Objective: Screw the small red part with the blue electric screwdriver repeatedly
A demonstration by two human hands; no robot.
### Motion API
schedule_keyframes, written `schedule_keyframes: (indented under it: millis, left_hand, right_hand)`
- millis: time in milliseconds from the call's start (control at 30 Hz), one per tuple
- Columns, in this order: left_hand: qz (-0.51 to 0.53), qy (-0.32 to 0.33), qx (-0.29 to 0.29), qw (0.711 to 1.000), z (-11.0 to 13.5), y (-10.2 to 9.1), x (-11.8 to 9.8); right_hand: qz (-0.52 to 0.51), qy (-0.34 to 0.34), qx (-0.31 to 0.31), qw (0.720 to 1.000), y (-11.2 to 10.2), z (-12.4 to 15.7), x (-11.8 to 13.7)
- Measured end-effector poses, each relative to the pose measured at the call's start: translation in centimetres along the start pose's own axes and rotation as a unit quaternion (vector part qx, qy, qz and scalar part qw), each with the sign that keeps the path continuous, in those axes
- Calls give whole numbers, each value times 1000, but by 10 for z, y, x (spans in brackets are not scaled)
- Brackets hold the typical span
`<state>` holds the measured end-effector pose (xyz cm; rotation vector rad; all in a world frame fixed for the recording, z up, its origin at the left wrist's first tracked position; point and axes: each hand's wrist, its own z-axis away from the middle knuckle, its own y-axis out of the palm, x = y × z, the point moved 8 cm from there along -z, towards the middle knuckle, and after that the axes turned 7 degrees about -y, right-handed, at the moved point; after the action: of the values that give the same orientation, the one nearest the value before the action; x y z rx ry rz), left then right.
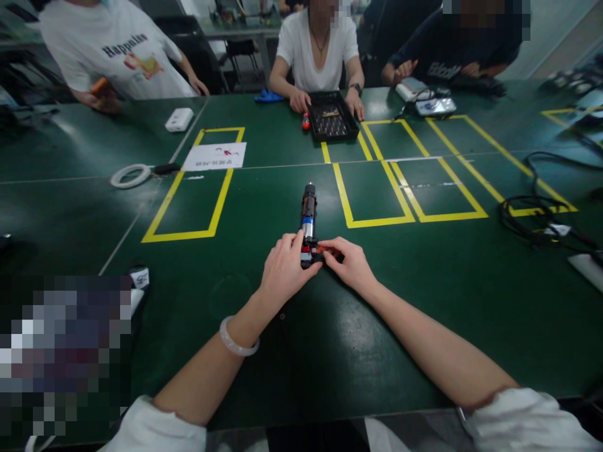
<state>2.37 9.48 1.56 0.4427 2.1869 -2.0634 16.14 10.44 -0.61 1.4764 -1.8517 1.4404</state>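
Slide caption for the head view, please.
Left hand holding a cylindrical device by its near end, right hand at its right side, at a green table; black tray beyond.

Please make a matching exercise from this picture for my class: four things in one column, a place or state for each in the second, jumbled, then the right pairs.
1. cylindrical tool
2. black tray
3. bracelet
4. printed sheet

A. around the left wrist
B. white, with dark and red marks
C. held by the left hand
D. in front of a co-worker

Pairs: 1-C, 2-D, 3-A, 4-B
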Motion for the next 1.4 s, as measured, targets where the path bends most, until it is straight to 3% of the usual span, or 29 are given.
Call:
schedule_keyframes:
  millis: [167,433,633,833,1167,1267,1400]
  left_hand:
    - [-39,-3,-17,999,0,0,-4]
    - [-73,-23,-33,997,-8,1,-4]
    - [-115,-6,-28,993,-1,-8,14]
    - [-169,-51,-9,984,8,-23,71]
    - [-216,-195,37,956,12,-54,207]
    - [-224,-240,48,943,12,-63,233]
    - [-233,-273,55,932,9,-73,253]
  right_hand:
    - [-44,39,-13,998,-1,1,-5]
    - [-88,48,-9,995,0,1,-7]
    - [-86,36,8,996,1,0,-7]
    - [-72,34,23,997,3,1,-8]
    - [-79,45,46,995,7,0,-8]
    - [-77,43,49,995,7,0,-8]
    - [-73,39,54,995,7,0,-7]
